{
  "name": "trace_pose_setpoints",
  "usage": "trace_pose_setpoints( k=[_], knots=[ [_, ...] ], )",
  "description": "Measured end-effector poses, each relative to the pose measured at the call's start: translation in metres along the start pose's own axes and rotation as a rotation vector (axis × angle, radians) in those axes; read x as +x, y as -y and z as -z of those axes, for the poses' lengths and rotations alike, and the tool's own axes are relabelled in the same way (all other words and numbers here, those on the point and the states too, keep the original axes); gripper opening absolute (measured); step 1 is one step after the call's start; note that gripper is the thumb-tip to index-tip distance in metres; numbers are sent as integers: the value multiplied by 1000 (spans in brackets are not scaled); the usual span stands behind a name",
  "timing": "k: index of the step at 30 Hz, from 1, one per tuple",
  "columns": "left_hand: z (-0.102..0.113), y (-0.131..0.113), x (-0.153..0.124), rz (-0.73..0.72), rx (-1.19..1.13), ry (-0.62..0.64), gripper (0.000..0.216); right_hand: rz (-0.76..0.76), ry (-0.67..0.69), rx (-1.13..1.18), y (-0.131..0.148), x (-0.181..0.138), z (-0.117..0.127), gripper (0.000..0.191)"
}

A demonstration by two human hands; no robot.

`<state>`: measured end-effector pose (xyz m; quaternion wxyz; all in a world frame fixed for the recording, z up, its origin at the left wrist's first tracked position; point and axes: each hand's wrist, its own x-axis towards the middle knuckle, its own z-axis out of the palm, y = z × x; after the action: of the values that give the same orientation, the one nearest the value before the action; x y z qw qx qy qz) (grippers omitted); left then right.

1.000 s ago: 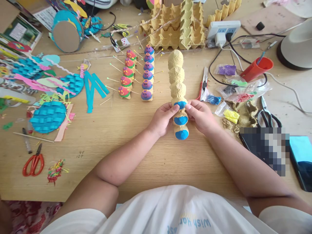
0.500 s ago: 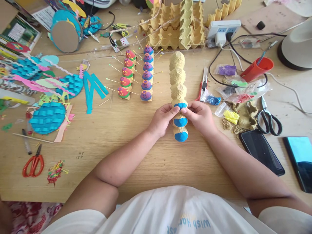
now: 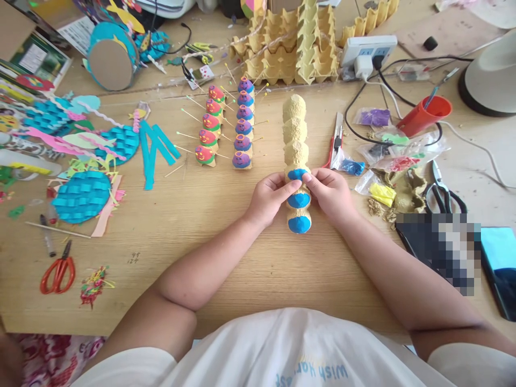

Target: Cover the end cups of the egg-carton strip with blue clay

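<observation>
A strip of tan egg-carton cups (image 3: 295,129) points away from me, with its bumps facing up. On its three nearest bumps sit patches of blue clay (image 3: 299,201); the farther bumps are bare. My left hand (image 3: 269,199) grips the strip from the left side, its thumb at the lower edge of the third blue patch. From the right, my right hand (image 3: 331,192) holds the same strip, its thumb on that patch's right edge. The fingers underneath are partly hidden.
Left of the strip stand a purple-topped caterpillar (image 3: 243,127) and a red-and-green one (image 3: 208,122), both with pins sticking out. A craft knife (image 3: 337,137), blue clay packet (image 3: 353,166), black scissors (image 3: 443,193) and red cup (image 3: 426,115) lie or stand to the right. Egg trays (image 3: 282,48) are behind.
The strip's far end has tipped slightly toward me. My right thumb has slid a little up and right on the third blue patch, and the left thumb has shifted slightly right.
</observation>
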<state>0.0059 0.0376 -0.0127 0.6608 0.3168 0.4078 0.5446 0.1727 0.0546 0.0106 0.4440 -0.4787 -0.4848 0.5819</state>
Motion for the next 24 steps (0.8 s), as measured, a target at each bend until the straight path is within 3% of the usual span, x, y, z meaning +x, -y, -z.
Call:
trace_pose_setpoints(
  k=[12,18,24],
  knots=[
    [1,1,-1,-55,42,0,48,2,7,-17,-3,2,2,78],
    [-1,-2,0,-20,-3,18,51,7,58,14,-2,3,3,78],
    [-5,-9,-3,76,-109,120,58,-15,-2,41,1,1,2,80]
  ],
)
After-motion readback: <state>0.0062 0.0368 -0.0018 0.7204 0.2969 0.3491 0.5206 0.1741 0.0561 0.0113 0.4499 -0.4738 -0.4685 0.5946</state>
